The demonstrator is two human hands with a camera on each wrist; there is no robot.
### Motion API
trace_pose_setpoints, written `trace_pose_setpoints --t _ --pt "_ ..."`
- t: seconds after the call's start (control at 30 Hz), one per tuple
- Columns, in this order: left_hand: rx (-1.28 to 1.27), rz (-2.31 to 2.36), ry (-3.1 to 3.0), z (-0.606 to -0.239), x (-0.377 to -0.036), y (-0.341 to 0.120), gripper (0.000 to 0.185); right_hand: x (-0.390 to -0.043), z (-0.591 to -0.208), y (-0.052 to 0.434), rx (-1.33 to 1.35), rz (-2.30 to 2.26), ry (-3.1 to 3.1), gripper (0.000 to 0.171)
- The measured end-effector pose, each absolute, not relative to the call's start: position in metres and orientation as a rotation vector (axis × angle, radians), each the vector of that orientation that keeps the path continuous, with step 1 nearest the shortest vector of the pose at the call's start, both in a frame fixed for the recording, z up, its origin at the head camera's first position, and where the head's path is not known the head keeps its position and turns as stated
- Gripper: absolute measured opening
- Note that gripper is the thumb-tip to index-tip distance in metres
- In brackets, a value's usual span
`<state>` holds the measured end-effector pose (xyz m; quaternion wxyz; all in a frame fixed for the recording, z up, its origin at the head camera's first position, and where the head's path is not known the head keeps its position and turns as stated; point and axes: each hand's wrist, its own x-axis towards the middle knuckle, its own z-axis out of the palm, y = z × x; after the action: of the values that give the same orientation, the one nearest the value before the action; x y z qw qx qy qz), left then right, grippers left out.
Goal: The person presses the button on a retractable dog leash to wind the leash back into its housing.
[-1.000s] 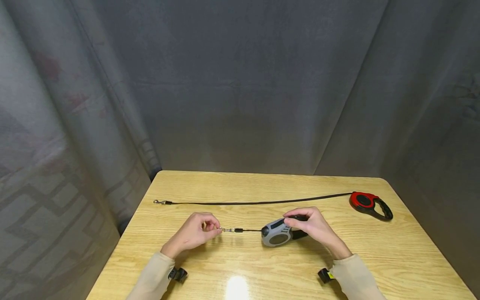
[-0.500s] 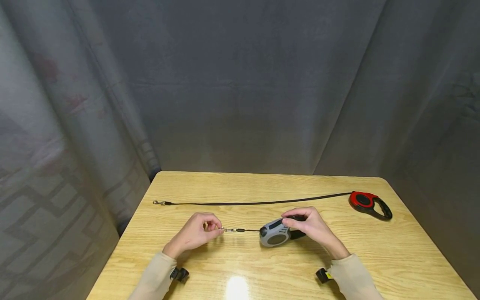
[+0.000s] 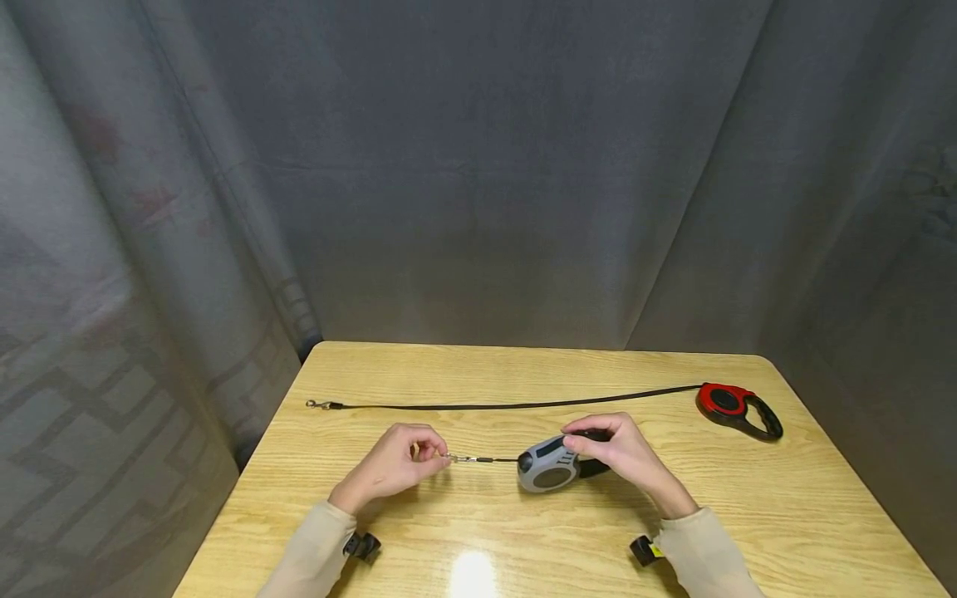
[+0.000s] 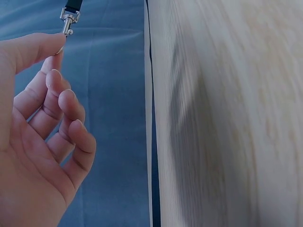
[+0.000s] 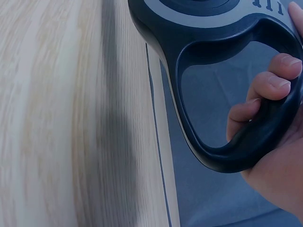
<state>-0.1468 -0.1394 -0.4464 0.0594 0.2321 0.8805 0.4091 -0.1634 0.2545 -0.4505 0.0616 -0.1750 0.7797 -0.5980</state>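
On the light oak-grain wooden table, a grey and black plastic retractable dog leash lies near the front middle. The person's right hand curls over its black loop handle; in the right wrist view the fingers wrap through the loop, clamped on it. From the leash housing a short run of thin black cord leads toward 9 o'clock to a small silver metal snap clip. The left hand pinches that clip between thumb and forefinger; in the left wrist view the thumb tip sits against the clip while the other fingers hang loosely curled and hold nothing.

Judging by the taut line between both hands, the cord is being drawn out or fed back. It would go best with the housing kept flat and steady, the clip moved straight along the 9-to-3 line, and a firm pinch so that the spring cannot snatch it away.

At 12 o'clock from the hands, a red and black retractable leash rests toward the far right edge, its long black strap stretched leftward to a metal clip.
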Motion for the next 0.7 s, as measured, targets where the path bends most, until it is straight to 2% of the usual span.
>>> trace_pose_setpoints --t 0.7 --pt "0.729 1.239 2.651 -0.447 -0.147 -0.125 0.004 -0.165 -0.451 0.250 -0.580 -1.851 2.314 0.023"
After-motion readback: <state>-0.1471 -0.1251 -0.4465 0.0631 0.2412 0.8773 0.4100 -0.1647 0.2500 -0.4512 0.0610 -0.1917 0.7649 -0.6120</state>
